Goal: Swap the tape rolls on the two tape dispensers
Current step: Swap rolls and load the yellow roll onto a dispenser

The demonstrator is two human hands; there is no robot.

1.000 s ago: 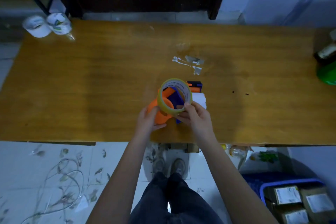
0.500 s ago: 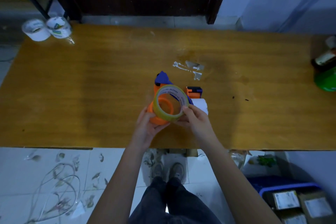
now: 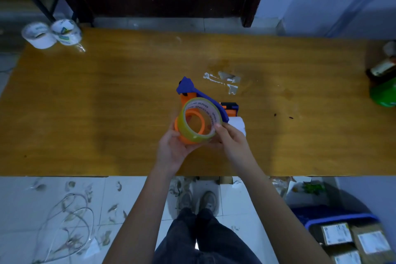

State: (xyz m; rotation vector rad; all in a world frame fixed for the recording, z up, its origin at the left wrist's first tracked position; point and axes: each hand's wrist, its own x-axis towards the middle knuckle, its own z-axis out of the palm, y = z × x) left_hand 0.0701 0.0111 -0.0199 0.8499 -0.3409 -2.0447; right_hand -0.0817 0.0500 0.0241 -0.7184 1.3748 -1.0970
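Observation:
An orange and blue tape dispenser [image 3: 188,90] is held above the middle of the wooden table [image 3: 107,103], its blue nose pointing away from me. A yellowish clear tape roll [image 3: 188,133] sits over the dispenser's orange hub. My left hand [image 3: 171,150] grips the dispenser from below at the hub. My right hand [image 3: 231,143] pinches the roll's right rim. Behind my right hand lies a second dispenser [image 3: 230,108], orange and blue, with a white tape roll [image 3: 239,124] beside my fingers; most of it is hidden.
Two white tape rolls [image 3: 51,33] stand at the table's far left corner. Torn tape scraps [image 3: 225,80] are stuck to the table beyond the dispensers. A green object and a bottle [image 3: 383,83] sit at the right edge. Boxes in a blue crate [image 3: 342,240] are on the floor.
The dispenser has turned so its blue nose now points away from me. The yellowish roll has moved down over the orange hub. Both hands kept their hold.

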